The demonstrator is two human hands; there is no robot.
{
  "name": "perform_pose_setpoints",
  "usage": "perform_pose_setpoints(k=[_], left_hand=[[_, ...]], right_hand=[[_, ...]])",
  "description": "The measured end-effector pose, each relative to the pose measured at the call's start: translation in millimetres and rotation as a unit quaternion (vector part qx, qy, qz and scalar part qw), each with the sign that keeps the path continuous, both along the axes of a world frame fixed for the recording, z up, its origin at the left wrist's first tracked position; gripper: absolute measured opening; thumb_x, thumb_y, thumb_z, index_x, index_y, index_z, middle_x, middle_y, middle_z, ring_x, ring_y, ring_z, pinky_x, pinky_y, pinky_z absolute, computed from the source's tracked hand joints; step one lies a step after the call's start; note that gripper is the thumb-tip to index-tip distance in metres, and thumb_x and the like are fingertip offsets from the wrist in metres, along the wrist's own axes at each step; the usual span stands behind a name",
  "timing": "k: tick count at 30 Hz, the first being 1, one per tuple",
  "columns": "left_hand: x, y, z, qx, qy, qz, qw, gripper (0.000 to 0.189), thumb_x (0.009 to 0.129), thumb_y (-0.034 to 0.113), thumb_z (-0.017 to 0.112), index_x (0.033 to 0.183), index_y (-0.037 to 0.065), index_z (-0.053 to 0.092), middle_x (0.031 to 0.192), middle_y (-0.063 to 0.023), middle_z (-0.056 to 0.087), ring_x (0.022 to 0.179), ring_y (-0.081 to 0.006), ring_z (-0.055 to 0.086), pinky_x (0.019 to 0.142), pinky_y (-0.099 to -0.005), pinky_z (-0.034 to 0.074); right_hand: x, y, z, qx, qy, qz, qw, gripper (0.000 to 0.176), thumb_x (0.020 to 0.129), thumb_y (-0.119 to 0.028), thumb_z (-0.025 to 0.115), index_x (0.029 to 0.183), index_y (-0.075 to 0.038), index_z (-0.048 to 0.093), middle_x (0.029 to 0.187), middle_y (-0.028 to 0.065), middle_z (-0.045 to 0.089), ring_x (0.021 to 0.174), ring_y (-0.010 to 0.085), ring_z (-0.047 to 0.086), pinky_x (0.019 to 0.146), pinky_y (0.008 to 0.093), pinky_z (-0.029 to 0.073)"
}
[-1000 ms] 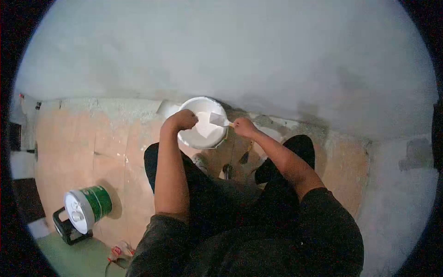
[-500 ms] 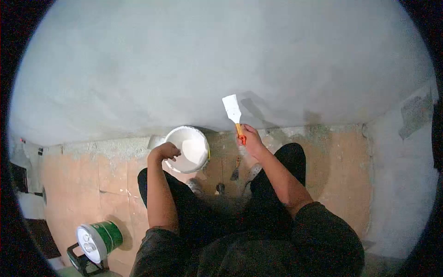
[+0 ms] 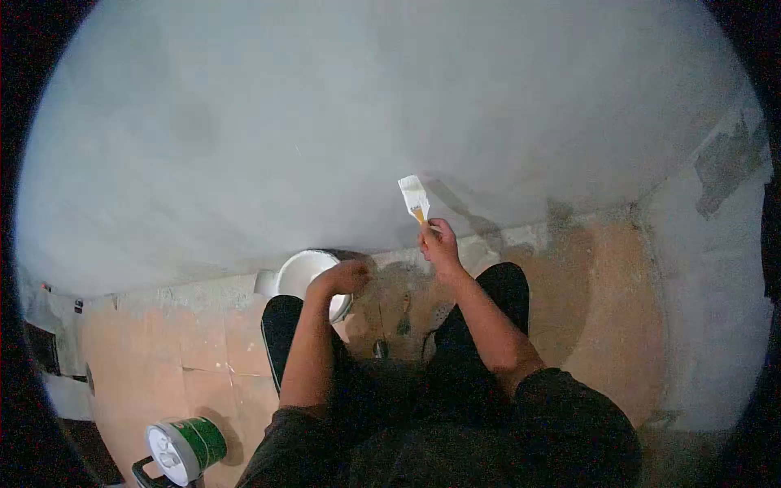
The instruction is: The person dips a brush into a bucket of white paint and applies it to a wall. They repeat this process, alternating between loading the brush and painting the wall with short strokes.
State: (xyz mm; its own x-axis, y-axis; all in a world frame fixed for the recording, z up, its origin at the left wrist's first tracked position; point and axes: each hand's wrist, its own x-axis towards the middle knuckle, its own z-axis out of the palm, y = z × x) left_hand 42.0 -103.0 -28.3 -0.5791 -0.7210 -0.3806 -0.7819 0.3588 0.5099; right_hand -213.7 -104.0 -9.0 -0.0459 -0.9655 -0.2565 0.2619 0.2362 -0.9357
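Note:
My right hand point(image 3: 441, 245) is closed round the yellow-orange handle of a paintbrush point(image 3: 415, 196). White paint coats the bristles, which point up in front of the grey-white wall point(image 3: 244, 146). Over the right side of a white bucket point(image 3: 298, 271) hovers my left hand point(image 3: 346, 278), its fingers smeared by motion. The bucket stands on the floor against the wall, its pale inside partly hidden by that hand and forearm.
A green and white paint bucket point(image 3: 185, 449) stands at the lower left, beside a dark-framed object point(image 3: 146, 472). Another brush point(image 3: 404, 315) lies on the tiled floor point(image 3: 146, 350) between my knees. A side wall point(image 3: 708, 325) rises at the right.
My left hand has moved right across the white bucket. The paintbrush has turned slightly and shifted a little right and down. The camera view has shifted, too.

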Motion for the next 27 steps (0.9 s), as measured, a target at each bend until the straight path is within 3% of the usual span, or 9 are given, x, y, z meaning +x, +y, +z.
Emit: perform_pose_setpoints(k=[1,3,5,9,11,16,21,24,27], left_hand=[[-7,-3,-13,-0.015,0.067,-0.009,0.998,0.037,0.089,0.025,0.048,0.110,-0.002,0.063,0.113,-0.0229,0.062,0.101,-0.0382,0.060,0.088,-0.0431,0.047],[-28,-2,14,0.053,0.062,0.033,0.996,0.032,0.088,0.023,0.053,0.111,0.002,0.063,0.111,-0.0188,0.064,0.103,-0.0352,0.059,0.093,-0.0418,0.044],[-32,-17,10,0.077,0.072,0.042,0.994,0.032,0.088,0.023,0.054,0.110,0.002,0.063,0.109,-0.0185,0.065,0.101,-0.0338,0.060,0.091,-0.0410,0.045],[-37,-23,18,0.048,0.155,0.129,0.978,0.029,0.088,0.020,0.055,0.108,0.001,0.064,0.104,-0.0185,0.066,0.096,-0.0308,0.063,0.085,-0.0384,0.049],[-46,-19,36,0.040,0.179,0.179,0.967,0.027,0.089,0.017,0.053,0.107,0.000,0.064,0.105,-0.0197,0.066,0.096,-0.0313,0.064,0.083,-0.0374,0.051],[-48,-15,40,0.015,0.179,0.139,0.974,0.026,0.088,0.017,0.055,0.107,0.002,0.064,0.102,-0.0181,0.066,0.094,-0.0294,0.063,0.082,-0.0383,0.049],[-44,-17,15,-0.013,0.181,0.082,0.980,0.027,0.082,0.010,0.054,0.106,0.002,0.064,0.105,-0.0197,0.065,0.098,-0.0321,0.062,0.086,-0.0385,0.049],[-50,-5,26,-0.001,0.142,0.065,0.988,0.028,0.081,0.009,0.054,0.106,0.003,0.064,0.104,-0.0197,0.064,0.099,-0.0341,0.061,0.088,-0.0401,0.048],[-47,-4,19,-0.024,0.143,0.028,0.989,0.029,0.080,0.009,0.054,0.107,0.003,0.063,0.106,-0.0188,0.064,0.100,-0.0374,0.060,0.088,-0.0424,0.048]], right_hand=[[0,-1,2,-0.037,0.027,-0.028,0.999,0.019,0.095,-0.017,0.055,0.107,-0.005,0.048,0.071,0.0014,0.055,0.053,0.0063,0.044,0.044,0.0220,0.033],[4,-12,16,-0.077,0.057,-0.055,0.994,0.018,0.095,-0.018,0.054,0.105,-0.004,0.050,0.070,0.0013,0.055,0.053,0.0060,0.044,0.044,0.0217,0.033],[12,-38,36,-0.216,0.103,-0.082,0.968,0.020,0.096,-0.022,0.053,0.099,-0.002,0.054,0.067,0.0007,0.053,0.053,0.0054,0.044,0.044,0.0217,0.034],[26,-68,77,-0.228,0.074,-0.087,0.967,0.025,0.096,-0.025,0.052,0.093,-0.001,0.058,0.066,0.0009,0.053,0.050,0.0063,0.046,0.042,0.0226,0.035],[25,-82,73,-0.096,0.071,-0.033,0.992,0.030,0.097,-0.029,0.051,0.092,0.000,0.059,0.063,0.0011,0.052,0.048,0.0076,0.046,0.041,0.0234,0.035],[23,-80,-5,0.022,0.077,-0.005,0.997,0.038,0.094,-0.033,0.054,0.079,0.001,0.060,0.055,0.0043,0.051,0.041,0.0133,0.047,0.038,0.0289,0.036],[19,-69,-15,0.105,0.064,-0.010,0.992,0.040,0.092,-0.032,0.056,0.073,0.002,0.058,0.055,0.0079,0.053,0.038,0.0145,0.045,0.035,0.0293,0.032],[15,-83,44,0.040,0.148,-0.041,0.987,0.035,0.093,-0.029,0.055,0.080,0.003,0.059,0.055,0.0029,0.049,0.035,0.0107,0.038,0.033,0.0275,0.026],[11,-88,143,0.008,0.046,-0.050,0.998,0.038,0.093,-0.033,0.057,0.081,0.003,0.059,0.055,0.0006,0.048,0.035,0.0069,0.033,0.033,0.0249,0.024]])
